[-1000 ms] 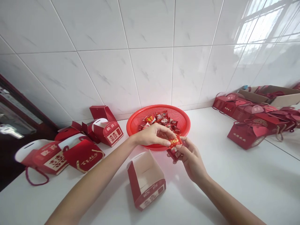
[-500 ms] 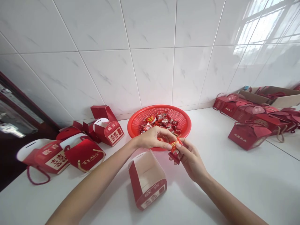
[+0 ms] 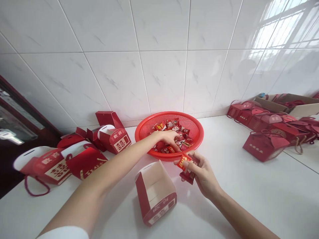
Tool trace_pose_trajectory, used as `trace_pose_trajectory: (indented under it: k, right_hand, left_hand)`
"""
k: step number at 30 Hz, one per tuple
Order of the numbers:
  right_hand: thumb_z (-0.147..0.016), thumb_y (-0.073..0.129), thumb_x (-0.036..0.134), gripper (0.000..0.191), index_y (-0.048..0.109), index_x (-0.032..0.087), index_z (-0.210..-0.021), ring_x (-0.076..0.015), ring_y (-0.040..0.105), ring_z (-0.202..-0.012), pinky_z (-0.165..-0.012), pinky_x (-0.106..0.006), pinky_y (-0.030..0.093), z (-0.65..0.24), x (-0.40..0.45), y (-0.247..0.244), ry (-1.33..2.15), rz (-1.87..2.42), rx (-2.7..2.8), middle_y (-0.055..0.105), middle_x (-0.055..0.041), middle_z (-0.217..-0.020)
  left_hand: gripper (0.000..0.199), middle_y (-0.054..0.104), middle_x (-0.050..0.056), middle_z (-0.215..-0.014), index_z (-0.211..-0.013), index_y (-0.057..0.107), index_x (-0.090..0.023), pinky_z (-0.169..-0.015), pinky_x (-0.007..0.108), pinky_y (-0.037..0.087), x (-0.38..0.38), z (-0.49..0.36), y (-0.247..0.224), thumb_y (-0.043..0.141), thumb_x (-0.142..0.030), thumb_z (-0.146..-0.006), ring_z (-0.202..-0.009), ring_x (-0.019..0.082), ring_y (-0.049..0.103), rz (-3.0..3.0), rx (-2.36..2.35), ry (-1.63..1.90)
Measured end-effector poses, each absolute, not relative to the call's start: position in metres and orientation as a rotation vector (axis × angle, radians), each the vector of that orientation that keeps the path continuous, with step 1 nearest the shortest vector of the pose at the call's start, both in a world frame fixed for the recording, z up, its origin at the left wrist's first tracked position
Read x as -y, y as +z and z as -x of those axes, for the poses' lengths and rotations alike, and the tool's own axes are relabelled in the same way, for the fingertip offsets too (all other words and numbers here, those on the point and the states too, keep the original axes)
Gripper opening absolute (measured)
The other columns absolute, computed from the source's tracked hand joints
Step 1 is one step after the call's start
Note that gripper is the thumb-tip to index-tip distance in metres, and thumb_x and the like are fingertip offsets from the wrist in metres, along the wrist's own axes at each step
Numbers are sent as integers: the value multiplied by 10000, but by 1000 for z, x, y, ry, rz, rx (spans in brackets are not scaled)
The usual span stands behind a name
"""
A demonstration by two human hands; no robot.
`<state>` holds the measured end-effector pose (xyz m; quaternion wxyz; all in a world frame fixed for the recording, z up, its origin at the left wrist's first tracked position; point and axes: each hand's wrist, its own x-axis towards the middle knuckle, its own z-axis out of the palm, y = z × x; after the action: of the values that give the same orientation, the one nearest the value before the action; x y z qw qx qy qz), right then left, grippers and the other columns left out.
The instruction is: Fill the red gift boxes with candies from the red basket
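My left hand (image 3: 170, 137) reaches into a red plastic mesh basket (image 3: 199, 132) of wrapped candies (image 3: 173, 123). Its thumb and fingers are apart over the candies, and nothing shows in its grasp. In front of the basket's right side, my right hand (image 3: 203, 169) is closed around red wrapped candies (image 3: 186, 167), one with yellow lettering. An open red gift box (image 3: 159, 199), with a pale inside, stands on the white table below both hands. Its visible inside holds nothing.
Several open red gift boxes (image 3: 56, 166) stand at the left, some with cord handles. At the right are several closed red boxes (image 3: 265, 144) and a cardboard carton (image 3: 305, 105). A tiled wall (image 3: 164, 79) rises behind the basket.
My left hand has left the candies in my right hand and moved back and left into the basket. The right hand stays in nearly the same place, still holding its candies.
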<state>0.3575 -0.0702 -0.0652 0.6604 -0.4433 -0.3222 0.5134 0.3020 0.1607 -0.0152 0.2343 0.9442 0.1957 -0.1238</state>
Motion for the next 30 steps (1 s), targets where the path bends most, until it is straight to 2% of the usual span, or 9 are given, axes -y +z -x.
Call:
trace_pose_trajectory:
  k: [3, 8, 10, 13, 17, 20, 23, 27, 30]
  right_hand:
    - [-719, 869, 480, 437, 597, 198, -914, -123, 622, -477, -484, -277, 536, -357, 70, -66, 1162, 1013, 727, 775, -40, -865]
    - [-751, 857, 456, 407, 607, 194, -936, -127, 631, -484, -477, -244, 496, -357, 69, -67, 1153, 1009, 749, 717, 6, -721]
    - [-754, 860, 446, 405, 600, 196, -938, -121, 629, -481, -488, -240, 496, -358, 69, -68, 1147, 1002, 744, 699, 20, -701]
    - [-740, 876, 436, 419, 598, 193, -938, -120, 640, -490, -487, -229, 481, -360, 68, -66, 1144, 1004, 740, 680, 34, -698]
    - [-730, 890, 418, 426, 600, 187, -938, -125, 660, -518, -482, -205, 449, -360, 68, -65, 1162, 996, 754, 635, 54, -666]
    - [-734, 889, 415, 422, 596, 186, -933, -127, 666, -536, -491, -207, 449, -360, 68, -65, 1167, 994, 764, 627, 51, -685]
    - [-733, 890, 419, 431, 590, 189, -940, -130, 663, -542, -503, -219, 464, -361, 68, -65, 1168, 998, 772, 626, 47, -698]
    - [-726, 896, 419, 454, 586, 195, -969, -129, 660, -562, -537, -240, 498, -362, 67, -66, 1172, 1018, 772, 655, 29, -753]
    - [-734, 891, 417, 441, 589, 194, -965, -124, 649, -561, -542, -244, 503, -362, 67, -66, 1163, 1021, 781, 647, 31, -742]
  left_hand:
    - [648, 727, 87, -1121, -1146, 723, -233, -691, 296, 491, -155, -302, -24, 877, -382, -535, -954, 306, 677, -2689, -536, -385]
    - [199, 741, 93, -933, -895, 741, -200, -725, 327, 479, -156, -297, -22, 730, -260, -705, -852, 286, 681, -2811, -625, -385]
    - [129, 744, 107, -920, -860, 736, -191, -736, 333, 470, -157, -296, -18, 656, -238, -770, -861, 284, 680, -2832, -675, -363]
    - [154, 743, 99, -856, -800, 721, -190, -677, 323, 460, -156, -293, -13, 659, -330, -796, -779, 264, 671, -2803, -691, -417]
    - [260, 729, 58, -753, -733, 697, -200, -608, 300, 448, -153, -290, -10, 780, -441, -678, -653, 229, 643, -2736, -644, -550]
    - [302, 736, 49, -801, -782, 701, -207, -595, 291, 439, -151, -289, -10, 816, -441, -630, -667, 225, 642, -2718, -611, -571]
    - [311, 725, 34, -784, -789, 696, -212, -590, 287, 429, -152, -289, -12, 790, -486, -676, -667, 217, 632, -2707, -579, -560]
    - [204, 675, 4, -659, -692, 657, -200, -577, 276, 402, -152, -291, -16, 739, -375, -756, -602, 183, 589, -2715, -550, -518]
    - [146, 694, 5, -710, -695, 656, -198, -579, 261, 398, -151, -292, -15, 692, -294, -799, -638, 176, 605, -2748, -551, -415]
